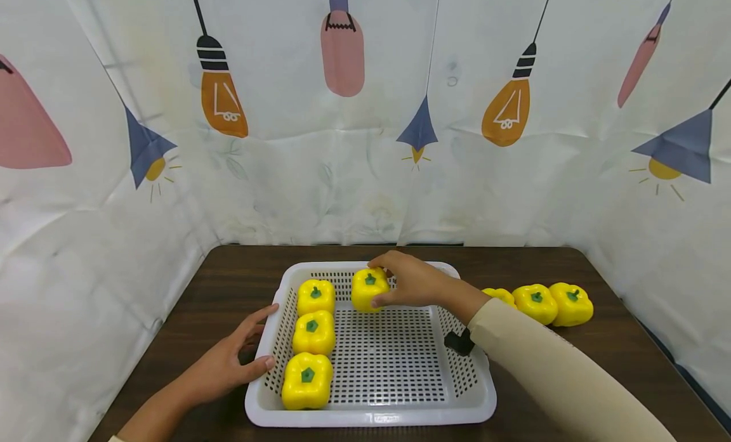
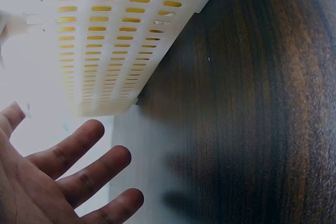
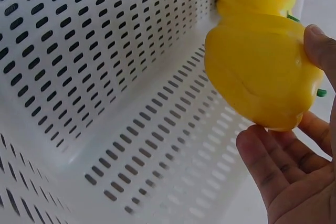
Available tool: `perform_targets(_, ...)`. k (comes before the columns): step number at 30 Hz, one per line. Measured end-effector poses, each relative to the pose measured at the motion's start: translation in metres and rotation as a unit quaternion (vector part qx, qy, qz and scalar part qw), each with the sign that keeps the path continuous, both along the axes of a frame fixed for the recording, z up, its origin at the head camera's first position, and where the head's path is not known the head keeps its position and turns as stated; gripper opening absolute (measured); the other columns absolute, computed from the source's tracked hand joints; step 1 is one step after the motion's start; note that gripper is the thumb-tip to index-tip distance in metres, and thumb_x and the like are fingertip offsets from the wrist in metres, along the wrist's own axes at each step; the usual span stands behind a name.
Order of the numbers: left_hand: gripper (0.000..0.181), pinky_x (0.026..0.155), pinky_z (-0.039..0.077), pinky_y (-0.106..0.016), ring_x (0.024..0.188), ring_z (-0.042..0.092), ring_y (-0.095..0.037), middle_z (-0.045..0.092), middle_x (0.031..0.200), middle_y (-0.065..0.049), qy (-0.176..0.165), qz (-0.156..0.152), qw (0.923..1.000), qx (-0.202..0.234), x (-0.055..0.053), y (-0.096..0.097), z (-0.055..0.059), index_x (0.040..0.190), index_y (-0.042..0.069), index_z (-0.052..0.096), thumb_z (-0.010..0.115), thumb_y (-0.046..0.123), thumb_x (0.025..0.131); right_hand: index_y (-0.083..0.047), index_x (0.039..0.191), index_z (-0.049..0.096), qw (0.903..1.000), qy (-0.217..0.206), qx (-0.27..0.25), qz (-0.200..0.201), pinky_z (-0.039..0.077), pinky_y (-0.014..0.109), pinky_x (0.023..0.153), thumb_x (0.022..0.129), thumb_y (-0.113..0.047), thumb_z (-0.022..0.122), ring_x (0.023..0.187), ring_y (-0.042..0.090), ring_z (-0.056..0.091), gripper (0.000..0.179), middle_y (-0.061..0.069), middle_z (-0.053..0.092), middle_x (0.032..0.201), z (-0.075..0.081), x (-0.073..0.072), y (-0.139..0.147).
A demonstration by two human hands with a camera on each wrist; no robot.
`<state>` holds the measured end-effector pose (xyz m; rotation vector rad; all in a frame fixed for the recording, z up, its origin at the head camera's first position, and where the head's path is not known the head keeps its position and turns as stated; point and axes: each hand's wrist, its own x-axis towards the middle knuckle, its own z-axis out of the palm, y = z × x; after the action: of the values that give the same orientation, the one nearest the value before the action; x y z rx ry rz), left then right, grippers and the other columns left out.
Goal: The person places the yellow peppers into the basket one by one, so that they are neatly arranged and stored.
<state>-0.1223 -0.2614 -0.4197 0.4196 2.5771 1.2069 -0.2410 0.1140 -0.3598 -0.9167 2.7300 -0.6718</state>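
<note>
My right hand (image 1: 414, 281) holds a yellow bell pepper (image 1: 364, 292) between thumb and fingers, over the far part of a white perforated basket (image 1: 374, 419). From the right wrist view, the thumb lies on one side of this pepper (image 3: 257, 72) and the fingertips on the other. Three more yellow peppers (image 1: 313, 332) form a column along the basket's left wall, their green stems facing me. My left hand (image 1: 225, 361) is at the basket's left rim, thumb and index fingertip right by it. Its fingers (image 2: 100, 177) spread loosely beside the slotted wall in the left wrist view.
Right of the basket, three yellow peppers (image 1: 535, 304) sit in a row on the dark wooden table (image 1: 599, 359), the nearest partly hidden by my right arm. A small black object (image 1: 459, 342) shows under my right wrist. A lamp-patterned white sheet (image 1: 365, 195) hangs behind the table.
</note>
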Motion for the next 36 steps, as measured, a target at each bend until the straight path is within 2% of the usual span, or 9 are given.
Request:
perform_targets(5, 0.080, 0.093, 0.052, -0.058, 0.124, 0.056, -0.037, 0.048, 0.145, -0.022, -0.004, 0.001, 1.0000, 0.001, 0.000, 0.001, 0.001, 0.161, 0.034, 0.019, 0.067, 0.036, 0.097, -0.014, 0.145, 0.055, 1.0000, -0.002, 0.004, 0.005, 0.051, 0.031, 0.092, 0.084, -0.045, 0.085, 0.113, 0.015, 0.059, 0.075, 0.001, 0.056, 0.137, -0.004, 0.000, -0.006)
perform_targets(16, 0.081, 0.096, 0.051, -0.055, 0.123, 0.057, -0.033, 0.050, 0.145, -0.020, -0.002, 0.004, 0.9999, -0.010, -0.001, 0.002, 0.001, 0.161, 0.033, 0.019, 0.068, 0.039, 0.096, -0.013, 0.143, 0.057, 0.9999, -0.009, 0.006, -0.009, 0.051, 0.031, 0.092, 0.082, -0.046, 0.086, 0.108, 0.013, 0.058, 0.075, 0.000, 0.058, 0.131, -0.011, 0.002, -0.022)
perform_targets(22, 0.082, 0.097, 0.050, -0.058, 0.124, 0.057, -0.035, 0.050, 0.145, -0.020, -0.003, 0.007, 0.9999, -0.011, -0.001, 0.002, 0.001, 0.161, 0.033, 0.019, 0.068, 0.039, 0.095, -0.014, 0.142, 0.058, 0.9997, -0.009, 0.009, -0.020, 0.051, 0.030, 0.092, 0.081, -0.046, 0.087, 0.106, 0.012, 0.058, 0.075, -0.001, 0.059, 0.129, -0.017, 0.003, -0.027)
perform_targets(36, 0.082, 0.097, 0.050, -0.058, 0.123, 0.058, -0.035, 0.050, 0.144, -0.021, 0.000, 0.008, 0.9999, -0.013, 0.000, 0.002, 0.001, 0.161, 0.033, 0.019, 0.068, 0.040, 0.095, -0.014, 0.143, 0.057, 0.9993, -0.004, 0.024, -0.028, 0.051, 0.032, 0.096, 0.081, -0.049, 0.085, 0.109, 0.012, 0.058, 0.076, 0.002, 0.056, 0.135, -0.026, 0.006, -0.037)
